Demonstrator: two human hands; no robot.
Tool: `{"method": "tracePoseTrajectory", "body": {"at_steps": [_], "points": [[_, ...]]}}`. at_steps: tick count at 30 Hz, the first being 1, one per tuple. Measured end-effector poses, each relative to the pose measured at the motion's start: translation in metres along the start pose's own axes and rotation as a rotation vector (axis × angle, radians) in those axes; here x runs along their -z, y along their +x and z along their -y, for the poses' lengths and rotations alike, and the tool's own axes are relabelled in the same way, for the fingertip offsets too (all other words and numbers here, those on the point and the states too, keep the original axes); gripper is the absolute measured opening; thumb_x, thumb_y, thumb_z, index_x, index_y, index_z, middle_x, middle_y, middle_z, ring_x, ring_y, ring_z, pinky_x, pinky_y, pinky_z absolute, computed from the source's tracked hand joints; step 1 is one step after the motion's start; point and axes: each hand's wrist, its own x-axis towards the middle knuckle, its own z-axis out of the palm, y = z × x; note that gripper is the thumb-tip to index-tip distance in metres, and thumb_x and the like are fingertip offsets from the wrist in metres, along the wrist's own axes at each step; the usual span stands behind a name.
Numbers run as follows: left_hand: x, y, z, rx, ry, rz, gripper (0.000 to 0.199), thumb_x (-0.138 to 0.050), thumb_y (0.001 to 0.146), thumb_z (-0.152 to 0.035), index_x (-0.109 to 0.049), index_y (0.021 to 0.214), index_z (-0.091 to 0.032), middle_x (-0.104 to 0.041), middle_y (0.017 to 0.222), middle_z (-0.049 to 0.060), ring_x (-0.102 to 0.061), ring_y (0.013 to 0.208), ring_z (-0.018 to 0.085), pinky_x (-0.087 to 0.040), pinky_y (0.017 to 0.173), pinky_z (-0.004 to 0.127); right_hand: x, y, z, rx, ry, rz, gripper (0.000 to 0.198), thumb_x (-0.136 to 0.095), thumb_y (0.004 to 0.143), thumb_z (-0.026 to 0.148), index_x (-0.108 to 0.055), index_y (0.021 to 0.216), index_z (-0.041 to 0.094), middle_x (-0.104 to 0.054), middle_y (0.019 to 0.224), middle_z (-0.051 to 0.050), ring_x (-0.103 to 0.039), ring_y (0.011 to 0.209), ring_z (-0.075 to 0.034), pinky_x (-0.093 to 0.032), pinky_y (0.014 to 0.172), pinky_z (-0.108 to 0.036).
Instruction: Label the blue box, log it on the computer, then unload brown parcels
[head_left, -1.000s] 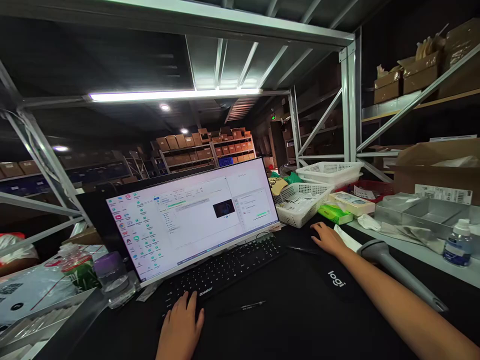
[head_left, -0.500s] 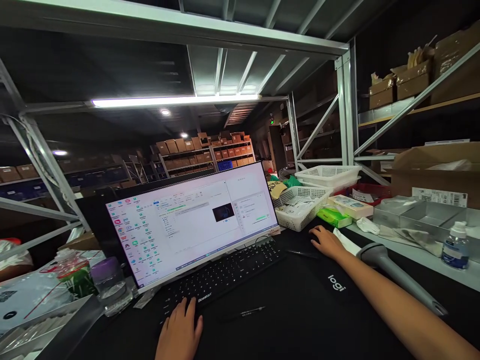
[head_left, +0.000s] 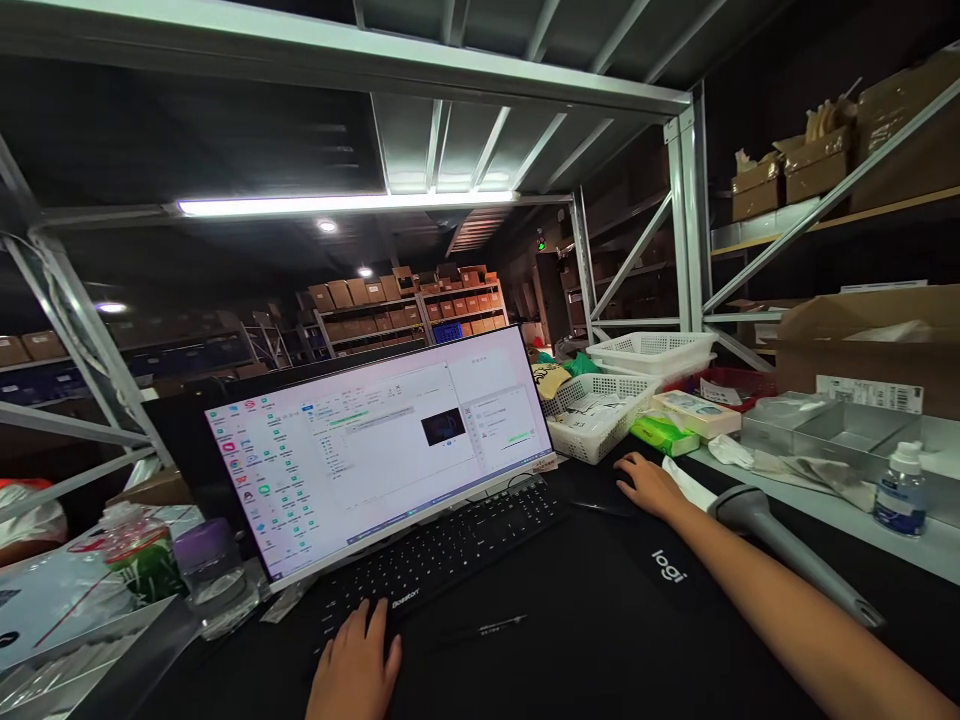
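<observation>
Black keyboard point(head_left: 442, 550): lies on the dark desk just in front of the monitor point(head_left: 375, 445); its long axis runs from the near left up to the far right, along the lower edge of the screen.
Change since a second ago: the whole view has shifted a little, so monitor, keyboard and baskets sit slightly left of and lower than where they were; both hands keep their places on keyboard and mouse.
Left hand point(head_left: 352, 668): rests palm down on the near left end of the keyboard, fingers loosely spread and flat on the keys, gripping nothing.
Right hand point(head_left: 651, 483): lies at the far end of the black mouse pad point(head_left: 667, 565), fingers curved downward over a dark mouse that is almost wholly hidden beneath them.
Right forearm: stretches from the lower right corner toward the mouse, just beside a grey handheld scanner point(head_left: 780, 545).
Pen point(head_left: 487, 630): lies on the desk between the hands, roughly parallel to the keyboard.
White baskets point(head_left: 600, 410): stand beyond the right hand, near a green packet point(head_left: 660, 432).
</observation>
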Motion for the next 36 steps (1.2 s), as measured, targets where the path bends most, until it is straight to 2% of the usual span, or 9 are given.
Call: {"method": "tracePoseTrajectory", "body": {"at_steps": [11, 26, 31, 36], "points": [[-0.009, 0.001, 0.002, -0.014, 0.039, -0.03, 0.054, -0.033, 0.103, -0.029, -0.055, 0.149, -0.01, -0.057, 0.152, 0.018, -0.058, 0.136, 0.029, -0.047, 0.113, 0.041, 0.0, 0.0, 0.0, 0.004, 0.022, 0.002, 0.038, -0.058, 0.096, 0.033, -0.066, 0.131, 0.023, -0.058, 0.135, -0.012, -0.066, 0.113, -0.027, -0.05, 0.103, -0.039], [-0.015, 0.002, 0.004, -0.019, -0.016, -0.071, 0.053, -0.036, 0.103, -0.028, -0.057, 0.148, -0.01, -0.057, 0.151, 0.019, -0.059, 0.135, 0.031, -0.049, 0.11, 0.043, -0.003, 0.001, -0.001, 0.001, 0.022, -0.006, 0.038, -0.058, 0.096, 0.035, -0.067, 0.132, 0.026, -0.058, 0.136, -0.011, -0.066, 0.113, -0.027, -0.049, 0.104, -0.04], [-0.019, 0.003, 0.005, -0.025, -0.033, -0.083, 0.052, -0.039, 0.102, -0.027, -0.057, 0.147, -0.009, -0.058, 0.15, 0.021, -0.059, 0.134, 0.032, -0.048, 0.111, 0.044, -0.002, 0.001, -0.001, -0.007, 0.031, -0.006, 0.047, -0.059, 0.095, 0.032, -0.06, 0.142, 0.028, -0.054, 0.143, -0.012, -0.065, 0.116, -0.027, -0.049, 0.105, -0.04], [-0.016, 0.002, 0.004, -0.029, -0.027, -0.086, 0.051, -0.038, 0.102, -0.025, -0.058, 0.147, -0.009, -0.058, 0.149, 0.021, -0.059, 0.134, 0.032, -0.049, 0.11, 0.043, 0.0, 0.001, 0.001, -0.014, 0.034, 0.002, 0.046, -0.057, 0.095, 0.029, -0.062, 0.141, 0.027, -0.054, 0.143, -0.012, -0.064, 0.12, -0.027, -0.048, 0.108, -0.04]]}}
